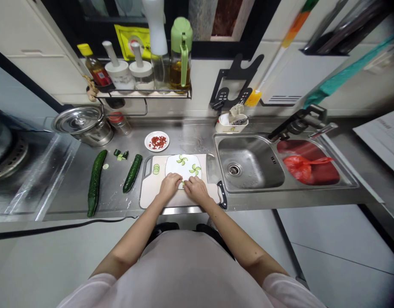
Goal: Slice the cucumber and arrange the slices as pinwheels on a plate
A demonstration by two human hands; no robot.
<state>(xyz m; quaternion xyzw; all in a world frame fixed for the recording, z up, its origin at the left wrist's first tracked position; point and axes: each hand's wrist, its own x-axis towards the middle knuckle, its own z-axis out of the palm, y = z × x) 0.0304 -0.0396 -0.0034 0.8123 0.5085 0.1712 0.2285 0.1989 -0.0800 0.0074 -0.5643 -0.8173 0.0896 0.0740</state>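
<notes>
My left hand [171,186] and my right hand [197,189] meet over the front edge of a white plate [177,171]. Their fingers are closed, pinching a small green cucumber slice [183,184] between the fingertips, which partly hide it. Two pinwheel shapes of curved cucumber pieces, one at the back [182,160] and one at the right [194,170], lie on the plate. Under it is a pale cutting board [152,192], with a short overlapping row of cucumber slices [156,169] to the left. A knife with a black handle [222,194] lies at the board's right end.
A long cucumber [96,182], a shorter cut cucumber [132,173] and cucumber chunks [121,155] lie left of the board. Behind it stands a small plate of red bits [156,141]. The sink [251,160] is at the right; a steel pot [87,126] stands back left.
</notes>
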